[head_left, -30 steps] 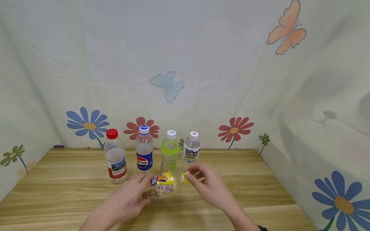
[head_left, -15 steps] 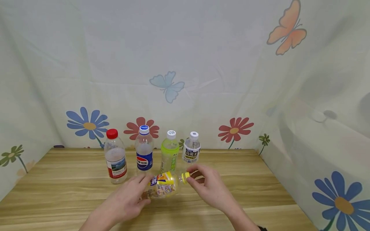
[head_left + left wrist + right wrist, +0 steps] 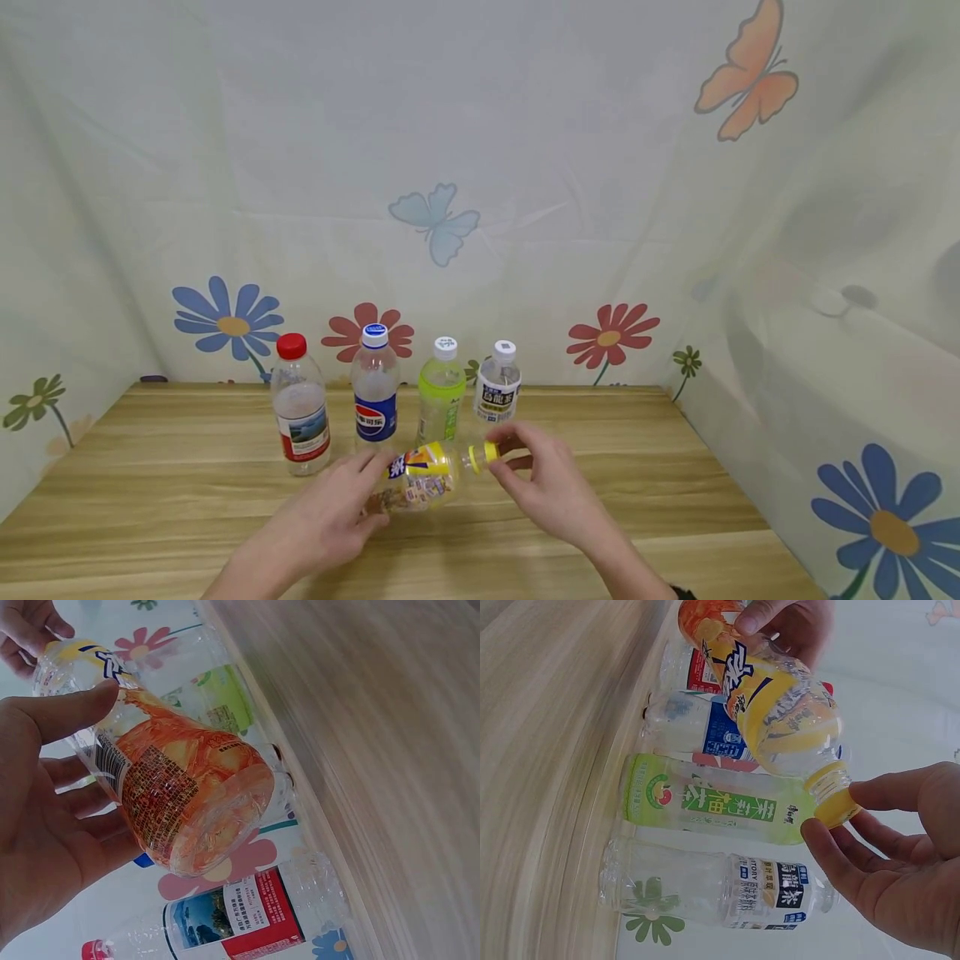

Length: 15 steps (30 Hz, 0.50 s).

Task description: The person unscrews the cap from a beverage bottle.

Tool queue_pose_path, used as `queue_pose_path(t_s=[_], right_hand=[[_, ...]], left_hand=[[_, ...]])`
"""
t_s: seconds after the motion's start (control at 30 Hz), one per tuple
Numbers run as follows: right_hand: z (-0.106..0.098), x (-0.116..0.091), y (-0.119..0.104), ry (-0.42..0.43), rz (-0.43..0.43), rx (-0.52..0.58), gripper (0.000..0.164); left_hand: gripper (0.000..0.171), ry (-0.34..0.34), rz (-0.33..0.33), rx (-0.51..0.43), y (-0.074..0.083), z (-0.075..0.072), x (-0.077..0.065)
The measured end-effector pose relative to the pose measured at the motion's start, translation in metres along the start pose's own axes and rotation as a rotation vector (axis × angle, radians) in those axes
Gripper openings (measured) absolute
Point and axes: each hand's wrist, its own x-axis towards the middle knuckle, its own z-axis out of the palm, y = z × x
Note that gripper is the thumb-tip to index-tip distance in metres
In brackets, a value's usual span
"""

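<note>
Left hand [image 3: 330, 517] wraps the lower body of the orange-and-yellow bottle [image 3: 422, 482], thumb across the label, fingers curled underneath; bottle held tilted near horizontal, just above the wooden table [image 3: 637, 467]. Base of the bottle sits in the left palm, neck points away from that grip toward the right hand [image 3: 543, 487]. Left wrist view confirms: thumb [image 3: 71, 712] on top of the label, bottle [image 3: 180, 795] cradled against the fingers, base free and facing the camera.

Right hand pinches the yellow cap [image 3: 489, 452] between thumb and fingertips. Right wrist view: thumb [image 3: 832, 859] under the cap [image 3: 834, 804], index finger [image 3: 889, 791] just above it, remaining fingers loosely curled behind.

Beyond the two grips, a row of four upright bottles: red-capped water bottle [image 3: 300, 404] farthest out on the left-hand side, blue-label cola bottle [image 3: 374, 387] next, green bottle [image 3: 440, 392] right behind the held bottle, small clear bottle [image 3: 498, 383] just behind the cap pinch. Flower-and-butterfly printed cloth [image 3: 450, 167] behind and at both sides.
</note>
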Motion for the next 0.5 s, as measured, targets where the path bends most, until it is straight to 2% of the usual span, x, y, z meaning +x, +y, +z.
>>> queue_pose_path(t_s=[0.3,0.5], right_hand=[[-0.0005,0.0008,0.0019,0.051,0.016,-0.052,0.027],[0.0019,0.0023,0.0066,0.01,0.014,-0.136,0.025]], left_hand=[[0.066,0.03,-0.015,-0.009,-0.0003,-0.0036,-0.0004],[0.067,0.094,-0.029,0.011,-0.0007,-0.0055,-0.0007]])
